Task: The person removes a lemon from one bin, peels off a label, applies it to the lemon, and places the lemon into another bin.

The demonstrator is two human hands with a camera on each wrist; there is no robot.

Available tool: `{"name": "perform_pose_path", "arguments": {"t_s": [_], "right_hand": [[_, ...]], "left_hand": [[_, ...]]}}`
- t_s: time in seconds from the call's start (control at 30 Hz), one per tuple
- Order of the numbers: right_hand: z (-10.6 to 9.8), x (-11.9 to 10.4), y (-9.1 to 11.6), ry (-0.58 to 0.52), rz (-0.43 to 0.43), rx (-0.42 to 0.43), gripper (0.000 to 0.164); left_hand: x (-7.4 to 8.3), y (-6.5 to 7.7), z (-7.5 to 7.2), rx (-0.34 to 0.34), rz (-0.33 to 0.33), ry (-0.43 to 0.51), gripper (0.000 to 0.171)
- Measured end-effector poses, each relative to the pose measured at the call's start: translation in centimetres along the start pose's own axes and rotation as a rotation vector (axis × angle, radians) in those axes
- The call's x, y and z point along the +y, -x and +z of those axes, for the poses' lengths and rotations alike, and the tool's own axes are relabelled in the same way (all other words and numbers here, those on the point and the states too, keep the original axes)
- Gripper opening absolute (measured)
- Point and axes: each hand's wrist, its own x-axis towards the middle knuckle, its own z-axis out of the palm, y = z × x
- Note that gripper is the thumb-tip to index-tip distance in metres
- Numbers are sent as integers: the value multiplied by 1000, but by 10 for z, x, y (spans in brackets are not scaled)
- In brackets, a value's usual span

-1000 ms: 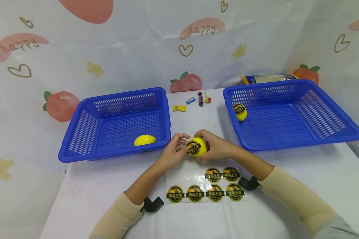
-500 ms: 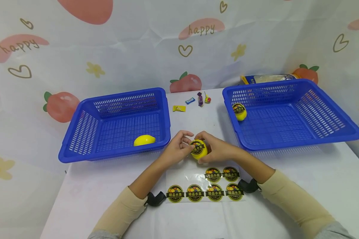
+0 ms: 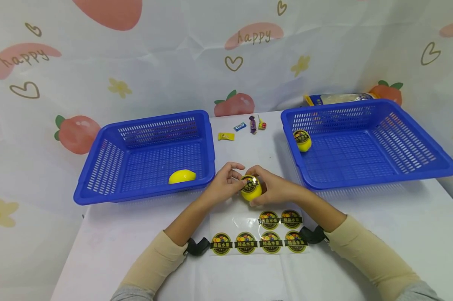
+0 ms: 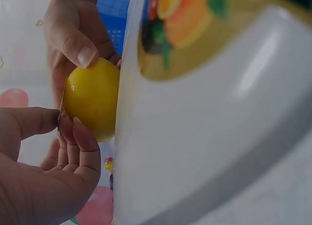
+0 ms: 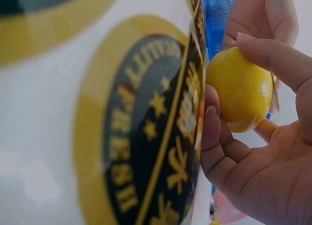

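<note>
My right hand (image 3: pixel 273 187) grips a yellow lemon (image 3: pixel 251 195) between thumb and fingers, above the middle of the table. On the lemon's near face is a round black and gold fruit sticker (image 3: pixel 250 182). My left hand (image 3: pixel 226 184) pinches that sticker's left edge with thumb and fingertips; in the left wrist view the thin edge (image 4: pixel 63 94) stands slightly off the lemon. The right wrist view has the right thumb over the lemon (image 5: pixel 241 88) and curled fingers beneath. Below the hands lies a clear sheet (image 3: pixel 231 223) with several more such stickers.
A blue basket (image 3: pixel 136 195) at the left holds a plain lemon (image 3: pixel 182 177). At the right, another blue basket (image 3: pixel 380 182) holds a stickered lemon (image 3: pixel 304 146). Behind my hands lie a yellow candy (image 3: pixel 226 136), a blue one (image 3: pixel 240 126), a purple one (image 3: pixel 253 125) and a lollipop (image 3: pixel 262 125).
The left hand has shifted slightly right and away from me, its thumb now over the sticker's left edge. The lemon has turned and moved a little to the right in the right hand.
</note>
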Motion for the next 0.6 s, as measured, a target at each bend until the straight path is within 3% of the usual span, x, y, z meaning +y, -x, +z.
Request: {"name": "perform_pose_path", "arguments": {"t_s": [0.17,0.6], "right_hand": [[0,1,0,-6,-2,3,71],[2,-1,1,-21,15,7,73]], "left_hand": [[0,-2,-1,-4,-39,12,41],[2,-3,0,1,-36,1,45]]}}
